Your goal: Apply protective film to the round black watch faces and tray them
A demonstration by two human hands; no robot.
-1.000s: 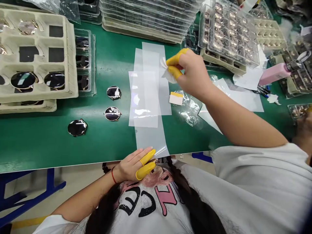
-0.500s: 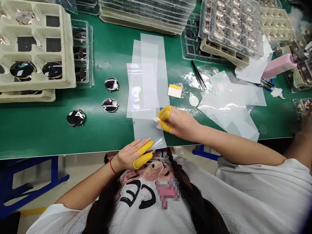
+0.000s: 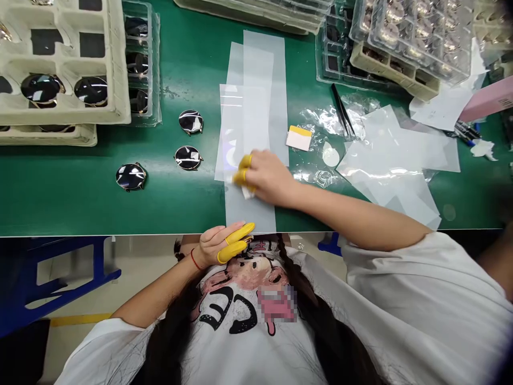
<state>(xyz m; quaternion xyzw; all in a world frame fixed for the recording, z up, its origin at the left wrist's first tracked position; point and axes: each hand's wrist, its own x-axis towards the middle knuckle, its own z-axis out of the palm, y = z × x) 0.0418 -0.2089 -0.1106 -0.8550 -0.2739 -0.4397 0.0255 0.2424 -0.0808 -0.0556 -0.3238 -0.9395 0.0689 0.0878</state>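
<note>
Our right hand (image 3: 266, 176) moves in over the sheets (image 3: 264, 107), fingers curled tight on the wipe (image 3: 248, 193).

From their right edge half a second ago, it now brings the soft, crumpled wipe over these thin, milky rectangles. Our left hand (image 3: 220, 243) lies nearly closed at their near end; its fingers hide what, if anything, it holds, so we cannot tell. Left of our right hand: glossy oval glasses (image 3: 188, 158), gold-rimmed.

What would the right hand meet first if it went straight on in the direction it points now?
Beyond the translucent sheets, the right hand would probably meet the nearest dark oval piece; depth is unclear, so it might pass above.
</note>
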